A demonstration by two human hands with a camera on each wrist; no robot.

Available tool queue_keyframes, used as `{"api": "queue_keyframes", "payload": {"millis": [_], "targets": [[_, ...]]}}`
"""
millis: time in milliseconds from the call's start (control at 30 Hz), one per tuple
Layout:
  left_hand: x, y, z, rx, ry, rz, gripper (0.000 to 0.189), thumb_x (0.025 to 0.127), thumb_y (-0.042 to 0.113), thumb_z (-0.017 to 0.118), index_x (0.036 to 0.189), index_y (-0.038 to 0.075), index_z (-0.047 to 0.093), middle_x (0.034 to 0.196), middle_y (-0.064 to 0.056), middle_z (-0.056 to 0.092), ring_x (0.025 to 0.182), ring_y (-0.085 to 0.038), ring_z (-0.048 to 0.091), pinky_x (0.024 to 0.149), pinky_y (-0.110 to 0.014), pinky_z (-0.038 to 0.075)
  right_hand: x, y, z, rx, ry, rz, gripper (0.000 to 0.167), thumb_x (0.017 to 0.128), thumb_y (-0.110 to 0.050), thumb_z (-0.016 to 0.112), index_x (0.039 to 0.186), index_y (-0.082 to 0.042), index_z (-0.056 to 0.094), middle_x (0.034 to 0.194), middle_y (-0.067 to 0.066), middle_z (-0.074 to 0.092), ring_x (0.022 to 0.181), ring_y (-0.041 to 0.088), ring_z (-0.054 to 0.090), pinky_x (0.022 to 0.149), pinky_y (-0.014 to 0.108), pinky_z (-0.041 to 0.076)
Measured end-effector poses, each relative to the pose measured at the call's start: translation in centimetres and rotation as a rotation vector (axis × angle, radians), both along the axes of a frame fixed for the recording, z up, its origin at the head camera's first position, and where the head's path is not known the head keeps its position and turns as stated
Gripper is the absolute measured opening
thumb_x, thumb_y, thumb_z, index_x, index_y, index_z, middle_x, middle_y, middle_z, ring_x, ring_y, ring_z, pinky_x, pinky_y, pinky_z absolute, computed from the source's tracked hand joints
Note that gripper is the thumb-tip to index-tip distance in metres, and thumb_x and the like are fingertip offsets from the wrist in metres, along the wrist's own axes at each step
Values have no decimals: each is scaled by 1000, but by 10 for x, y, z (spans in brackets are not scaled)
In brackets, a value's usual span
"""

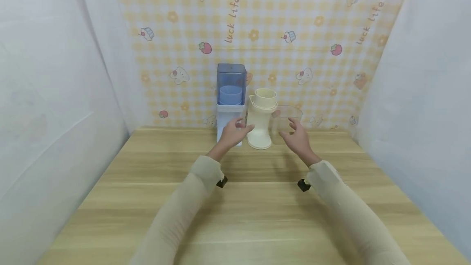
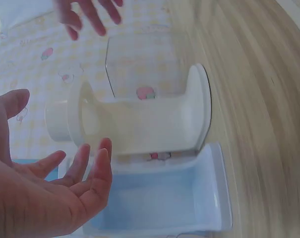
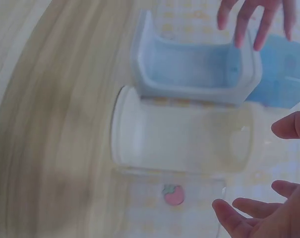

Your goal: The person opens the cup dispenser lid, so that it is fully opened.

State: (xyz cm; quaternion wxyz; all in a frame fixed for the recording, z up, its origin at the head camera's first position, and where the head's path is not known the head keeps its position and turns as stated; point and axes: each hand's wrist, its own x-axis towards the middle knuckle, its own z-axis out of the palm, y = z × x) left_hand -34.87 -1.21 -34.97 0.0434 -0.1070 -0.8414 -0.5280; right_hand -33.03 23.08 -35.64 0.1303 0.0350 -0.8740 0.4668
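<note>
A cream dispenser stand (image 1: 259, 124) with a round collar on top and a flared foot stands at the back of the table. Left of it is a white dispenser (image 1: 231, 108) with a see-through blue top. A clear container (image 1: 288, 114) stands just right of the cream stand, its outline faint. My left hand (image 1: 234, 132) is held in front of the white dispenser, fingers loosely bent, with nothing in it. My right hand (image 1: 298, 140) hovers before the clear container, fingers spread and holding nothing. Whether its fingertips touch the container is hard to tell.
Behind the objects hangs a yellow checked cloth (image 1: 254, 19) with printed cakes and strawberries. White sheets close in the left side (image 1: 55, 93) and right side (image 1: 423, 93). The wood-grain table (image 1: 243, 224) stretches forward beneath both arms.
</note>
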Motion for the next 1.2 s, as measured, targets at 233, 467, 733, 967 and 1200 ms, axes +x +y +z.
{"api": "queue_keyframes", "payload": {"millis": [233, 467, 733, 967, 1200], "targets": [[6, -14, 4, 17, -24, -3, 73, 92, 46, 68, 149, 8, 42, 136, -18, 58, 125, -36, 54, 100, -47, 47, 9, -23, 13, 4, 32, 35, 70, 90, -25, 63, 153, -11, 34, 152, 25, 38, 124, 49, 51, 89, 57, 52], [9, -14, 4, 4, -27, -3, 73, 91, 47, 68, 149, 9, 43, 136, -18, 58, 125, -36, 54, 100, -47, 47, 17, -40, 21, -13, 63, 67, 68, 93, -24, 64, 153, -11, 36, 156, 15, 36, 126, 45, 50, 95, 54, 50], [8, -18, 4, 8, -10, 36, 73, 91, 45, 69, 148, 9, 43, 135, -18, 58, 126, -36, 53, 100, -47, 48, 20, -60, 32, -50, 95, 86, 66, 90, -24, 67, 149, -10, 41, 150, 21, 43, 119, 46, 56, 92, 54, 52], [12, -26, 5, 23, -33, 57, 75, 91, 46, 69, 150, 8, 41, 137, -19, 57, 123, -36, 56, 98, -46, 49, 21, -82, 34, -96, 85, 124, 65, 91, -20, 67, 150, -10, 41, 149, 22, 44, 118, 44, 58, 92, 51, 52], [13, -37, 9, 60, -5, 74, 75, 91, 43, 70, 149, 7, 39, 139, -21, 53, 127, -37, 52, 99, -48, 48, 23, -97, 45, -103, 106, 150, 64, 91, -19, 67, 150, -14, 42, 148, 21, 46, 116, 42, 59, 91, 50, 53]]}}
